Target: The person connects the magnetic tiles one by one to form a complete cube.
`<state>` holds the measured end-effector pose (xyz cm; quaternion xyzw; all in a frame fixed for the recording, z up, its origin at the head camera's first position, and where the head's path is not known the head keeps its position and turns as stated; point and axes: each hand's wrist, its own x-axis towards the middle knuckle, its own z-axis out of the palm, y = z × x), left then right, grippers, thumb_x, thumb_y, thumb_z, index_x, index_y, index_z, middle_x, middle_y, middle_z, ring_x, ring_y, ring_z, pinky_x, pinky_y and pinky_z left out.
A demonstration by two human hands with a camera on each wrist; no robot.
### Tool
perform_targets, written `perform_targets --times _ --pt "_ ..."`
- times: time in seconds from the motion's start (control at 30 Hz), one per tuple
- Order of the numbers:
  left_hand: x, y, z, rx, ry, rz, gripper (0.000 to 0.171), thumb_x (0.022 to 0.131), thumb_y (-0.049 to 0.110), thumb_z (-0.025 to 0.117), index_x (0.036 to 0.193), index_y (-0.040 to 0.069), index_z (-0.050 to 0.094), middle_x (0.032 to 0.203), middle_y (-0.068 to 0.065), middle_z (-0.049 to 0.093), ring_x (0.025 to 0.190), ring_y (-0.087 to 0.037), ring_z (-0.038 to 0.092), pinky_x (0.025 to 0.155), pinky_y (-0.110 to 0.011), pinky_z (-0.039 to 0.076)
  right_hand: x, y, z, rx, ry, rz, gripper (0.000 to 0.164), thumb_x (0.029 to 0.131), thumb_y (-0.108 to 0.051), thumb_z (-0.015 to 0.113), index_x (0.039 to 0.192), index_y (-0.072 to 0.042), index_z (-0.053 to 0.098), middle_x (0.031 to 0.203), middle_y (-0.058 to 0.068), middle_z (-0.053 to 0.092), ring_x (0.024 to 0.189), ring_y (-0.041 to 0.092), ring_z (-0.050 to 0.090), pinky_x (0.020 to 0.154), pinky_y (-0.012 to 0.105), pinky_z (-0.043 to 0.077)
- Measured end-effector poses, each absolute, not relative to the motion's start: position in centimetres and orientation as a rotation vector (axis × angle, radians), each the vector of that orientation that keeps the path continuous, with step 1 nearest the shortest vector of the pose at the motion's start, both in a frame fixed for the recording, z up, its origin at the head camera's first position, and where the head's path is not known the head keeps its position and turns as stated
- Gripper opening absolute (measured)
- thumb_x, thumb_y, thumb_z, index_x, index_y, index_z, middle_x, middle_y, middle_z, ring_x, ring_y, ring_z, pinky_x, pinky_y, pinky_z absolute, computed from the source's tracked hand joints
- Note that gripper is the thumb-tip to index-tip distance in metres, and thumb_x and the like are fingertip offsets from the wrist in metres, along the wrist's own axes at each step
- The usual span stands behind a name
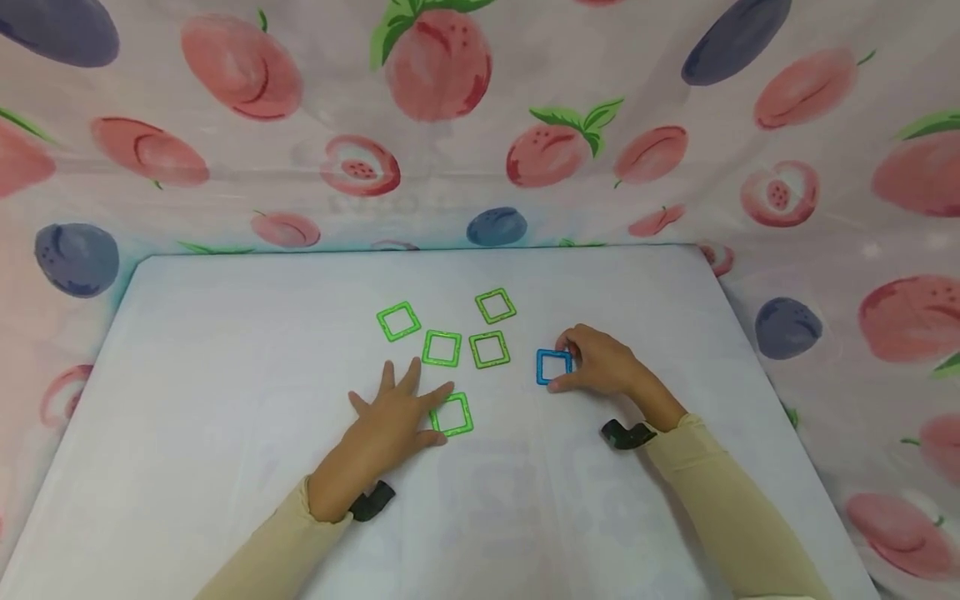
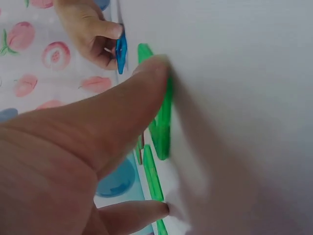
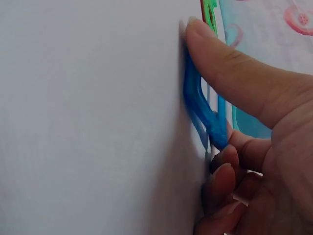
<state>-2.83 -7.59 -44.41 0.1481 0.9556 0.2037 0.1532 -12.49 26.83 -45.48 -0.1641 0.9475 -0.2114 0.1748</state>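
My right hand (image 1: 600, 360) pinches a blue square frame tile (image 1: 539, 367) at its right side, between thumb and fingers. In the right wrist view the same blue tile (image 3: 194, 95) is seen nearly edge-on under the thumb, against the white surface. My left hand (image 1: 386, 425) lies with its fingers spread straight. Its thumb and index finger are at the left side of a green square frame tile (image 1: 467, 412). The left wrist view shows the thumb touching that green tile (image 2: 165, 134). The insides of the tiles are hollow.
Beyond the left hand, more green frame tiles lie flat on the white table (image 1: 225, 350): one at the left (image 1: 395, 309), a middle tile (image 1: 442, 363), a right tile (image 1: 491, 364), and a far tile (image 1: 496, 292). A fruit-patterned curtain (image 1: 450, 167) borders the table.
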Motion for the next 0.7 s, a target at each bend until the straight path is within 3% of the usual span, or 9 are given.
perform_targets --times 0.17,0.37,0.53,0.63,0.7 --pt "-3.1 -7.8 -44.1 0.408 2.689 0.600 0.064 0.083 0.034 0.085 0.142 0.028 0.063 0.166 -0.023 0.026 0.151 -0.059 0.009 0.092 -0.092 0.016 -12.7 27.0 -45.4 -0.432 2.662 -0.651 0.047 0.078 -0.045 0.088 0.106 -0.012 0.069 0.090 0.002 0.055 0.085 0.018 0.051 0.072 0.032 0.040" --pt "-3.3 -8.1 -43.6 0.405 2.653 0.612 0.061 0.083 0.032 0.084 0.140 0.026 0.065 0.167 -0.022 0.024 0.152 -0.057 0.007 0.093 -0.091 0.015 -13.3 27.7 -45.3 -0.385 2.569 -0.801 0.022 0.095 -0.036 0.074 0.101 -0.015 0.072 0.089 0.001 0.059 0.091 0.021 0.052 0.079 0.036 0.042" --pt "-3.6 -8.4 -43.2 0.401 2.640 0.629 0.062 0.081 0.028 0.086 0.139 0.025 0.065 0.167 -0.021 0.025 0.153 -0.056 0.007 0.095 -0.090 0.015 -13.7 28.0 -44.3 -0.288 2.472 -0.886 0.029 0.104 -0.037 0.059 0.106 -0.014 0.077 0.111 0.005 0.070 0.112 0.025 0.054 0.103 0.045 0.041" --pt "-3.5 -8.4 -43.2 0.395 2.631 0.631 0.062 0.080 0.025 0.087 0.139 0.024 0.066 0.166 -0.020 0.026 0.153 -0.055 0.009 0.096 -0.090 0.016 -13.6 27.9 -43.5 -0.213 2.402 -0.966 0.033 0.106 -0.035 0.056 0.107 -0.008 0.077 0.106 0.008 0.066 0.110 0.025 0.049 0.096 0.042 0.038" --pt "-3.5 -8.3 -43.2 0.384 2.626 0.623 0.063 0.080 0.025 0.087 0.139 0.025 0.066 0.166 -0.020 0.027 0.153 -0.054 0.010 0.097 -0.090 0.017 -13.2 27.8 -43.1 -0.150 2.355 -1.025 0.035 0.105 -0.034 0.057 0.107 -0.004 0.075 0.094 0.005 0.060 0.099 0.023 0.047 0.085 0.038 0.035"
